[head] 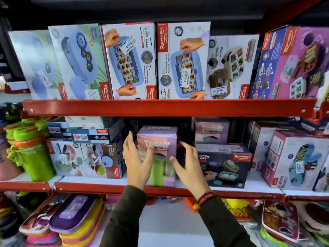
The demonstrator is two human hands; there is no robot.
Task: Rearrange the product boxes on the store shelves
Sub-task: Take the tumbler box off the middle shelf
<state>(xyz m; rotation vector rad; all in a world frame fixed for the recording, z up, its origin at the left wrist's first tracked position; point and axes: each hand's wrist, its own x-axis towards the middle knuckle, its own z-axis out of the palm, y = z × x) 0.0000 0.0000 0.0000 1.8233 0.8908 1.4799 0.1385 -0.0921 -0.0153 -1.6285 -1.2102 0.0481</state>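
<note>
A tall purple tumbler box (160,139) with a green mug pictured on it stands upright in the middle of the middle shelf (99,187). My left hand (137,160) is at its left side, fingers spread, the thumb lying across the box front. My right hand (187,162) hovers at its right edge with fingers apart; whether it touches is unclear. Neither hand closes around the box. A second purple tumbler box (211,130) sits further back on top of a dark "Crunchy bite" box (224,164).
Lunch-box cartons (130,61) line the top shelf behind a red rail (169,107). Stacked boxes (87,157) and green bottle bags (33,154) fill the left of the middle shelf, white-purple boxes (295,161) the right. Pencil pouches (71,216) lie below.
</note>
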